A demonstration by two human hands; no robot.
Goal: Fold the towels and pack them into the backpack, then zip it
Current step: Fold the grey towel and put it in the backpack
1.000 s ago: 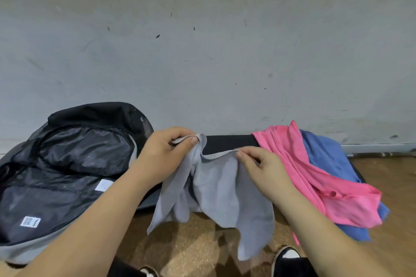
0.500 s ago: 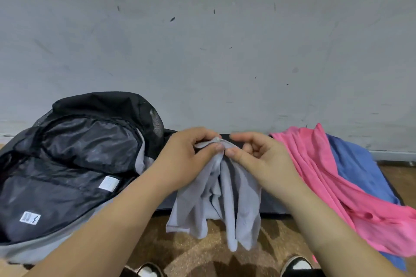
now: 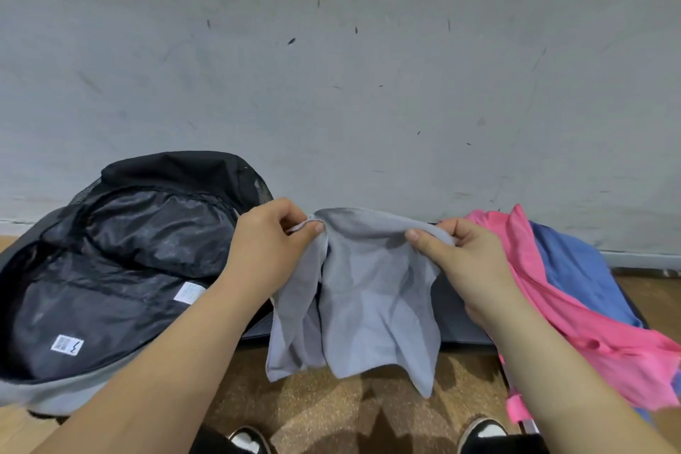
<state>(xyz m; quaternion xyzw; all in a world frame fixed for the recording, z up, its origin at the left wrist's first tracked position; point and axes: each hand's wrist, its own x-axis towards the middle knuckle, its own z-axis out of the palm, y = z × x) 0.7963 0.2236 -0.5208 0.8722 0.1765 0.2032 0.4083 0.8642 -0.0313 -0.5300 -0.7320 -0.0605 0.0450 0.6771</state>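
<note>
A grey towel (image 3: 368, 298) hangs in the air between my hands. My left hand (image 3: 271, 243) pinches its upper left edge. My right hand (image 3: 464, 262) grips its upper right edge, a short way apart from the left. The towel droops in loose folds below them. A black and grey backpack (image 3: 110, 269) lies unzipped at the left, its dark lining showing. A pink towel (image 3: 575, 306) lies crumpled at the right on top of a blue towel (image 3: 575, 262).
A dark low surface (image 3: 460, 321) carries the towels and stands against a grey wall (image 3: 331, 85). Brown speckled floor (image 3: 331, 398) lies below. My shoes (image 3: 479, 431) show at the bottom edge.
My hands came together at the towel's top edge, then moved apart again, spreading the grey towel wider. The camera view has shifted slightly.
</note>
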